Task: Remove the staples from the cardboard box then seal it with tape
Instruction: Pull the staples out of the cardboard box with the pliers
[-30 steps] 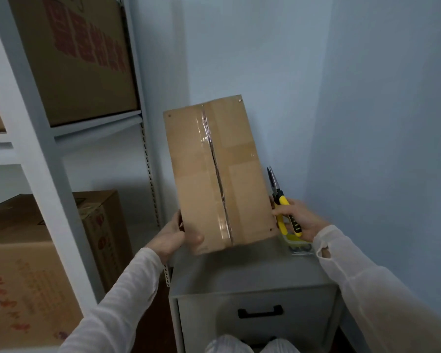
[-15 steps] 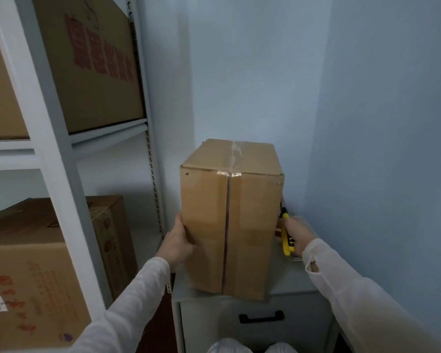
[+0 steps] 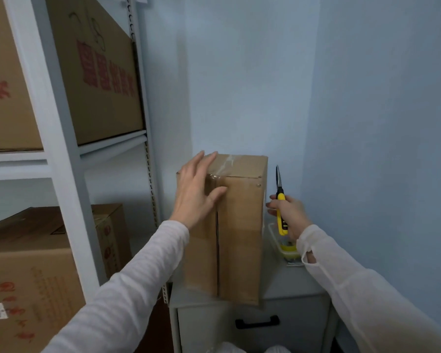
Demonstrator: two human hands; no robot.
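- Brown cardboard box (image 3: pixel 239 238) stands on end on top of a low grey cabinet (image 3: pixel 293 284), its near bottom edge right at the cabinet's front lip; the flaps are closed, so whatever is inside stays hidden
- Clear tape (image 3: pixel 225 166) crosses the top face and laps down onto the front seam; small metal staples (image 3: pixel 259 185) glint at the upper right corner of the front
- Left hand (image 3: pixel 194 192) lies flat on the box's upper left front corner, fingers straight and spread, fingertips reaching over the top edge, thumb out across the seam
- Right hand (image 3: pixel 289 215) is just beside the box's right side, fingers curled round the yellow-and-black handles of needle-nose pliers (image 3: pixel 278 179), nose pointing straight up
- Small clear plastic tub (image 3: pixel 287 256) sits on the cabinet just beside the box, partly behind that hand, with something yellow in it; I cannot make out what
- One drawer (image 3: pixel 204 327) with a black handle (image 3: pixel 257 322) fronts the cabinet, pushed in
- White metal shelving rack (image 3: pixel 61 174) to the left carries big cartons (image 3: pixel 99 93) with red print, above and below, all closed
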